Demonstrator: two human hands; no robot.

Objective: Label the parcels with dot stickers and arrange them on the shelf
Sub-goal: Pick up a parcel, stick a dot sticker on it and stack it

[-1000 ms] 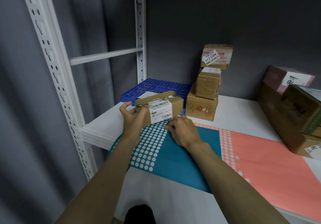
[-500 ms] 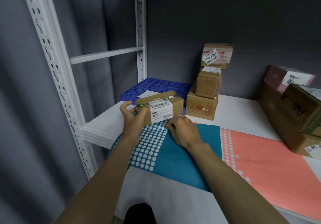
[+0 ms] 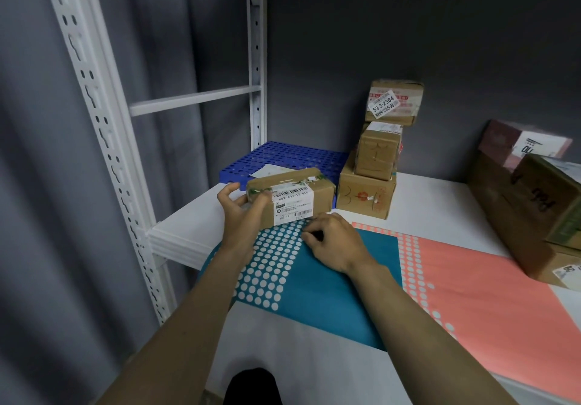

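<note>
**Parcel labelling: dot being lifted from teal sheet**

Left hand point(image 3: 242, 212) is gripping the left end of the cardboard parcel point(image 3: 292, 197), which is sitting on the white shelf point(image 3: 440, 203) at the teal dot-sticker sheet's point(image 3: 317, 279) far edge. Right hand point(image 3: 333, 241) is resting on that sheet, fingertips curled together at a dot; whether one is pinched cannot be told. Advice: peel slowly, keep the parcel steady, and place the dot clear of the barcode label point(image 3: 292, 203).

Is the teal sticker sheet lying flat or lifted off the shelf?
Flat. The teal sticker sheet lies spread on the shelf, its left corner overhanging the edge; the right hand rests on it.
</note>
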